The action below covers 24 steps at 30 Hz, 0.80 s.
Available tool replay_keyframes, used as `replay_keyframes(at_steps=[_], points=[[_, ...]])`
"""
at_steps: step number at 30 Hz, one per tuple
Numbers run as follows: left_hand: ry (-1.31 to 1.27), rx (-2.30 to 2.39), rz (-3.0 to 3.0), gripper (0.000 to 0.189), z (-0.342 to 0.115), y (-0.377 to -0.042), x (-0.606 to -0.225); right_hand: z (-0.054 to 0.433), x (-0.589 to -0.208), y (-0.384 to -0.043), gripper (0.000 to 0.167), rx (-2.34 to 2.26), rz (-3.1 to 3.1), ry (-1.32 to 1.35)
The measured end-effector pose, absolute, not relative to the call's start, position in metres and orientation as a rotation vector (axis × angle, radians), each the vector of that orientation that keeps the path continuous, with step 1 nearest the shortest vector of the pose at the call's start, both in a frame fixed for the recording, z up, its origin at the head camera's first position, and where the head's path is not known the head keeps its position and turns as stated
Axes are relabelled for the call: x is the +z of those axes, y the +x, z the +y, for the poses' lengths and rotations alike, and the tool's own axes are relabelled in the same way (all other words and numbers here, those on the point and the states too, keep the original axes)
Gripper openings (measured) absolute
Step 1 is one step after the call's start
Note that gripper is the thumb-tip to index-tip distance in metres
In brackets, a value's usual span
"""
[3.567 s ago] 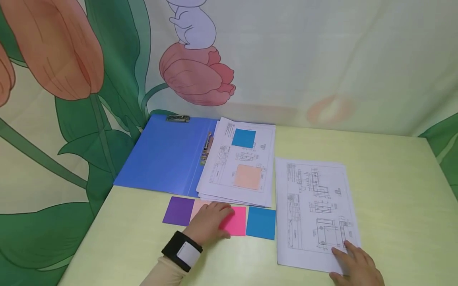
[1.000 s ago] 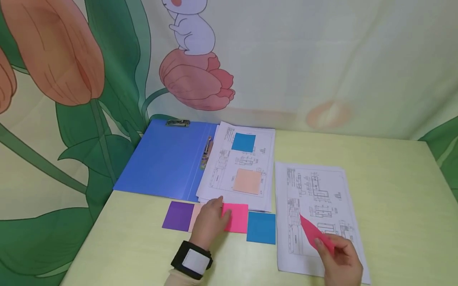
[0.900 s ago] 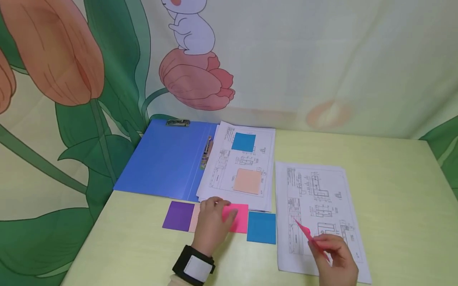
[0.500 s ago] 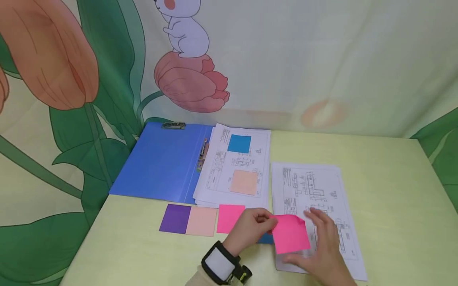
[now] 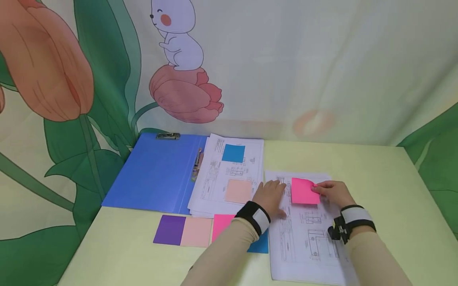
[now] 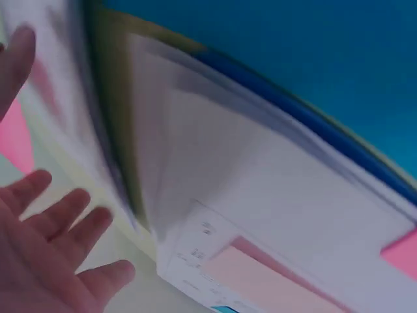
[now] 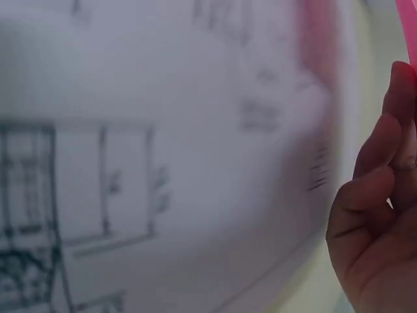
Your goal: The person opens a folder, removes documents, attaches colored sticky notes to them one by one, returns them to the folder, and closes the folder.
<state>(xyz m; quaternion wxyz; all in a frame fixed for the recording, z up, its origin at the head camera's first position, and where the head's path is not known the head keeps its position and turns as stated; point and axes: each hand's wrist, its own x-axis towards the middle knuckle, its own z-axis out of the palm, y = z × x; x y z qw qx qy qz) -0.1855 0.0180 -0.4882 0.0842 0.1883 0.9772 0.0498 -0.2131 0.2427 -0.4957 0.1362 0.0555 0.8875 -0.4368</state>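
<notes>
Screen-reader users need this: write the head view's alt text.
A right hand pinches a pink sticky note over a technical drawing, the left hand at its left edge; further left lie an open blue clip folder and more sticky notes.

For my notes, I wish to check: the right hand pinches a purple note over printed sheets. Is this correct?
Not quite: the note is pink, not purple, as the head view shows. The right hand does pinch it over printed sheets.

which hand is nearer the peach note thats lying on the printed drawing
Left. The left hand is just to the right of the peach note; the right hand is farther right, beyond the left, pinching a pink note.
</notes>
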Motion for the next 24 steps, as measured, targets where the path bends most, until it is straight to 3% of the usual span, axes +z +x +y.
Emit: replay_keyframes(at_steps=[5,12,24], points=[[0.636,-0.034,2.855,0.084,0.020,-0.182,-0.498,0.241,-0.508,-0.224,0.042,-1.154,2.554,0.202],[0.606,-0.059,2.785,0.072,0.027,-0.173,-0.482,0.234,-0.502,-0.228,0.043,-1.087,2.535,0.280],[0.549,-0.103,2.732,0.073,0.031,-0.179,-0.485,0.229,-0.504,-0.232,0.043,-1.061,2.513,0.320]])
